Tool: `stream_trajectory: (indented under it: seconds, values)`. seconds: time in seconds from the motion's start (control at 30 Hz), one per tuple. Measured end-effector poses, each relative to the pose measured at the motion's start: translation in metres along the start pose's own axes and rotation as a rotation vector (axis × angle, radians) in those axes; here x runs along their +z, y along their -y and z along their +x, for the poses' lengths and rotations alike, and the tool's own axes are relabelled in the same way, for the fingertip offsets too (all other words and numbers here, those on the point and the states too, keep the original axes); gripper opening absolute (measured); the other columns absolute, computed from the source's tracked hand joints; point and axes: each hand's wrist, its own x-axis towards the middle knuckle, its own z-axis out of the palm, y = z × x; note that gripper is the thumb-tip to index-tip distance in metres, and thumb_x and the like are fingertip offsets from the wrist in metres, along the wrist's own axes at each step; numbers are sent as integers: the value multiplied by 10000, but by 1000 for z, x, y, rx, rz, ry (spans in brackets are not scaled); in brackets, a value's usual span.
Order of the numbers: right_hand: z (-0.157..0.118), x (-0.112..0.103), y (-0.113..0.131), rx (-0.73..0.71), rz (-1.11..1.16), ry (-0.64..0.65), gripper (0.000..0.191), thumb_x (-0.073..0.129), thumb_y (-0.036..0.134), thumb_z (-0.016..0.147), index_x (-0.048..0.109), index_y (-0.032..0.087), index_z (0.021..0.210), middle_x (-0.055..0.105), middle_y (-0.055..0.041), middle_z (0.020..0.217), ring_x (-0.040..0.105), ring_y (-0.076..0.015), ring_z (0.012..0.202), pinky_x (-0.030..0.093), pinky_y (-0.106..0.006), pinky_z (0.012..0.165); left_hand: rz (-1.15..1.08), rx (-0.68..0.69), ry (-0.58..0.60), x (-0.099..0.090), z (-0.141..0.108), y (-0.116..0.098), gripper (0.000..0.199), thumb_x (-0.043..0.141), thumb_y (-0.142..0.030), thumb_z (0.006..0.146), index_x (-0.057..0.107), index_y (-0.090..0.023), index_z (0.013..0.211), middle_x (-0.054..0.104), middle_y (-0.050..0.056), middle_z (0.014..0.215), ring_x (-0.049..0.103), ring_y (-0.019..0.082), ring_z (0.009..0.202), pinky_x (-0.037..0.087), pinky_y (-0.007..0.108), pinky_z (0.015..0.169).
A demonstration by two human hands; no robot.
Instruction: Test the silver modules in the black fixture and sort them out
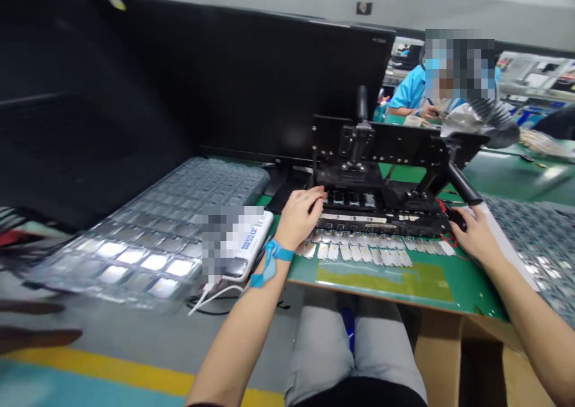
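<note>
Black press fixture (354, 137) lies crosswise; left hand (299, 218) curled at its edge, right hand (477, 236) gripping black handle (456, 218).

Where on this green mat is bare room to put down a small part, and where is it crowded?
Bare green mat lies between the yellowish film and the right hand. It is crowded along the rows of silver pieces in front of the black fixture, where the left hand reaches.
</note>
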Motion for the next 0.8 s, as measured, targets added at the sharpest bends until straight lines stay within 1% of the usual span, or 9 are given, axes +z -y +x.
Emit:
stream_trajectory:
  seconds: [0.1, 0.2, 0.3, 0.33, 0.47, 0.63, 0.73, 0.8]
  values:
    - [12, 1, -6, 3, -47, 20, 574, 495, 546, 882, 619, 143, 1271, 411, -236, 1409, 477, -396, 1307, 407, -484, 1143, -4, 0, 0, 1, 1, 1, 267, 443, -268, 1008, 685, -226, 1113, 682, 22, 1304, 601, 204, 1151, 452, 409, 1052]
    - [20, 4, -10, 17, -95, 33, 573, 444, 566, 896, 620, 170, 1270, 438, -221, 1417, 535, -401, 1245, 457, -502, 1091, -11, -4, 8, 2, 1, 2, 267, 452, -256, 1001, 688, -231, 1123, 677, 23, 1310, 597, 204, 1157, 457, 411, 1060]
    - [21, 7, -10, 24, -129, 60, 556, 371, 565, 920, 623, 215, 1270, 476, -167, 1432, 563, -373, 1234, 464, -480, 1095, -15, -19, 22, 2, 0, 2, 270, 459, -249, 999, 690, -232, 1138, 666, 12, 1330, 586, 208, 1165, 453, 405, 1069]
    - [21, 7, -10, 32, -140, 69, 565, 360, 570, 920, 621, 216, 1275, 468, -163, 1445, 566, -374, 1233, 467, -477, 1093, -17, -28, 22, 1, 0, 2, 271, 461, -251, 999, 690, -232, 1143, 663, 8, 1334, 581, 210, 1167, 453, 402, 1070]
    - [23, 6, -9, 79, -185, 112, 624, 359, 598, 899, 608, 190, 1301, 368, -203, 1517, 572, -413, 1221, 482, -505, 1058, -28, -49, 30, 1, 0, 0, 272, 463, -253, 1001, 693, -232, 1143, 661, 0, 1337, 573, 211, 1167, 453, 398, 1072]
    - [28, 2, -8, 81, -214, 180, 633, 352, 589, 893, 598, 195, 1323, 450, -214, 1443, 578, -411, 1209, 484, -504, 1044, -21, -44, 21, 1, 0, 1, 263, 472, -240, 995, 694, -227, 1136, 662, 2, 1336, 572, 212, 1156, 456, 402, 1069]
    - [29, 1, -7, 100, -225, 190, 660, 357, 598, 879, 583, 192, 1349, 435, -232, 1435, 578, -435, 1194, 486, -523, 1028, -31, -41, 16, 2, 0, 1, 263, 471, -244, 994, 695, -228, 1132, 666, 6, 1330, 575, 214, 1148, 458, 408, 1067]
    - [28, 1, -6, 105, -224, 193, 662, 350, 593, 881, 575, 193, 1358, 406, -231, 1455, 573, -429, 1206, 482, -509, 1040, -40, -42, 11, 2, 0, 2, 263, 472, -245, 992, 696, -227, 1128, 668, 8, 1325, 572, 218, 1150, 459, 412, 1066]
